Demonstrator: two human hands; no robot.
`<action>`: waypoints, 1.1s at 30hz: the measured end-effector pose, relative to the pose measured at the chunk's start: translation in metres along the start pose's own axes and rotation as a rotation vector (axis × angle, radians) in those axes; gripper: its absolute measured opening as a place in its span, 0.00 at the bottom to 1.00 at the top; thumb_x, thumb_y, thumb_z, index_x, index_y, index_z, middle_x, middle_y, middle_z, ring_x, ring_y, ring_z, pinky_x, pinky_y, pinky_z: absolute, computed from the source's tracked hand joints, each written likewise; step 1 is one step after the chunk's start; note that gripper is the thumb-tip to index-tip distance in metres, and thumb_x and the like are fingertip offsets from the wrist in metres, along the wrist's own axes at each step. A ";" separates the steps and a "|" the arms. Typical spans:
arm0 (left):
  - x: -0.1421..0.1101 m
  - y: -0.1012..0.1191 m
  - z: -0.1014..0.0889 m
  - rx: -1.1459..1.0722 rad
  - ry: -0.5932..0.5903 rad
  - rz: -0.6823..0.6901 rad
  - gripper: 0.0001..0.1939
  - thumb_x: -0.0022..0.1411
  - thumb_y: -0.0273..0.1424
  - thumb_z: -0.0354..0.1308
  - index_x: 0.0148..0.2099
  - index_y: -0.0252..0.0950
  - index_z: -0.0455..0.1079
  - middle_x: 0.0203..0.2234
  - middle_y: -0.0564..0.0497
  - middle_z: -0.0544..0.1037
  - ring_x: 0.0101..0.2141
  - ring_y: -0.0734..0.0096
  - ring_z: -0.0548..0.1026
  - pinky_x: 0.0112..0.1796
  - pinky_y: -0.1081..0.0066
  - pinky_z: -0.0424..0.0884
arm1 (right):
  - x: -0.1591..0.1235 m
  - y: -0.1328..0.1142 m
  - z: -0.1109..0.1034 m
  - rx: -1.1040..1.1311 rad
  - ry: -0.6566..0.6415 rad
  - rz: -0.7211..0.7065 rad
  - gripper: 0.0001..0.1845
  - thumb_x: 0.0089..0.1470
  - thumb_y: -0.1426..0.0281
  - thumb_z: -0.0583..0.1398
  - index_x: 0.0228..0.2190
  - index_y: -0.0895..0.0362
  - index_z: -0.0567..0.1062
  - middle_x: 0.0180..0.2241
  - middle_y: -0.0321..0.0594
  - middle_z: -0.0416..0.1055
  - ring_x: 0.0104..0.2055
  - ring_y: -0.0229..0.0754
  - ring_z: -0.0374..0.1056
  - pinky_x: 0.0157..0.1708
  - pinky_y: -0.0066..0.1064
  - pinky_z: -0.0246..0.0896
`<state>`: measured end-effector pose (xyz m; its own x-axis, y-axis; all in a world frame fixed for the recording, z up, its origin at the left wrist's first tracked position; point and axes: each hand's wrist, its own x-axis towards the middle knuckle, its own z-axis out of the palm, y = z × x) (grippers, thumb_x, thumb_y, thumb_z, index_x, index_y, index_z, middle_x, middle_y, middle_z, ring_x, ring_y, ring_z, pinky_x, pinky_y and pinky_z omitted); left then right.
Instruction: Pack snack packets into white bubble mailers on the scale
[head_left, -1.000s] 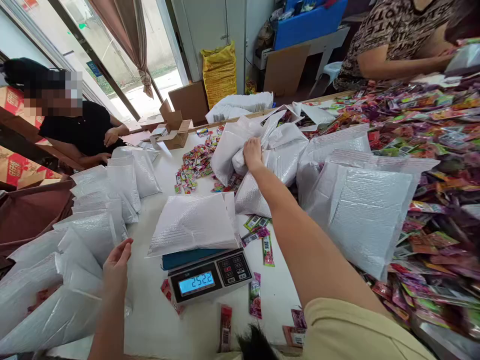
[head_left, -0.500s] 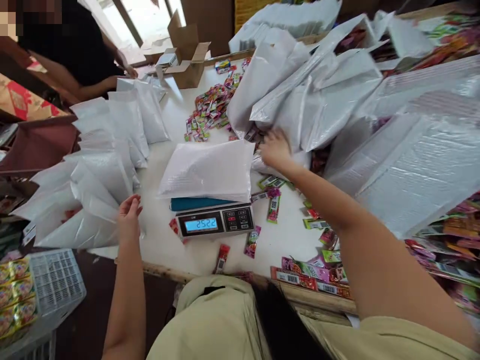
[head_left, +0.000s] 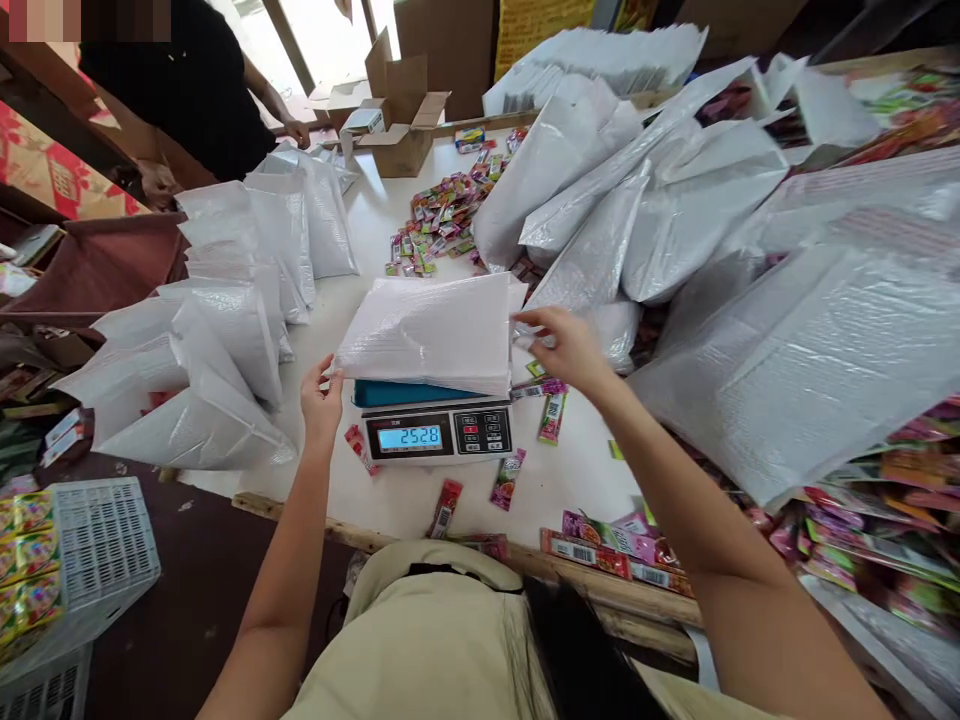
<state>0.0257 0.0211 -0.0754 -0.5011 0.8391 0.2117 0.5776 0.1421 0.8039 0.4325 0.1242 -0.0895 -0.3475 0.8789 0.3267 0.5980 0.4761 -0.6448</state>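
A filled white bubble mailer (head_left: 435, 330) lies on a digital scale (head_left: 437, 430) whose blue display reads 252.8. My left hand (head_left: 321, 398) is at the mailer's left corner, fingers curled against its edge. At the mailer's right edge, my right hand (head_left: 564, 343) has its fingers pinched toward that edge; whether they hold something small is unclear. Loose snack packets (head_left: 550, 417) lie just right of the scale.
Filled white mailers (head_left: 225, 330) are stacked at the left and piled (head_left: 637, 200) at the right. Candy packets (head_left: 442, 210) are heaped behind, beside an open cardboard box (head_left: 397, 140). A person in black (head_left: 195, 90) stands far left. A white crate (head_left: 97, 545) sits below the table.
My right hand pulled back from the far pile of mailers to the right edge of the mailer on the scale. My left hand rose to its left corner. The reading went from 252.2 to 252.8.
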 end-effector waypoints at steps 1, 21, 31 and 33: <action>0.002 0.002 0.006 0.005 -0.004 0.006 0.19 0.64 0.37 0.61 0.55 0.38 0.76 0.51 0.40 0.78 0.43 0.63 0.77 0.42 0.67 0.73 | 0.001 -0.006 0.006 0.025 -0.029 -0.057 0.27 0.51 0.71 0.58 0.54 0.57 0.75 0.49 0.51 0.72 0.49 0.50 0.69 0.49 0.43 0.69; 0.058 -0.018 0.016 0.029 0.060 0.042 0.18 0.61 0.37 0.60 0.51 0.36 0.78 0.31 0.51 0.76 0.32 0.68 0.73 0.42 0.67 0.71 | 0.001 -0.072 0.010 -0.100 -0.291 0.260 0.12 0.58 0.73 0.58 0.41 0.58 0.80 0.41 0.47 0.79 0.41 0.46 0.71 0.40 0.33 0.59; 0.047 -0.011 0.012 -0.013 0.165 -0.004 0.19 0.61 0.34 0.61 0.53 0.34 0.73 0.41 0.43 0.78 0.44 0.62 0.77 0.53 0.59 0.72 | 0.030 -0.106 0.027 -0.038 -0.274 0.450 0.16 0.59 0.67 0.59 0.46 0.58 0.79 0.43 0.55 0.79 0.44 0.53 0.74 0.38 0.35 0.62; 0.045 -0.011 0.007 -0.020 0.182 -0.013 0.19 0.60 0.33 0.61 0.53 0.34 0.72 0.42 0.42 0.78 0.45 0.62 0.78 0.54 0.58 0.72 | 0.035 -0.105 0.033 -0.045 -0.288 0.452 0.12 0.58 0.69 0.58 0.41 0.58 0.80 0.42 0.54 0.79 0.43 0.52 0.74 0.37 0.34 0.61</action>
<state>0.0017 0.0606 -0.0782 -0.6181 0.7280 0.2968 0.5581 0.1404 0.8178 0.3340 0.1045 -0.0329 -0.2287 0.9561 -0.1834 0.7620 0.0585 -0.6450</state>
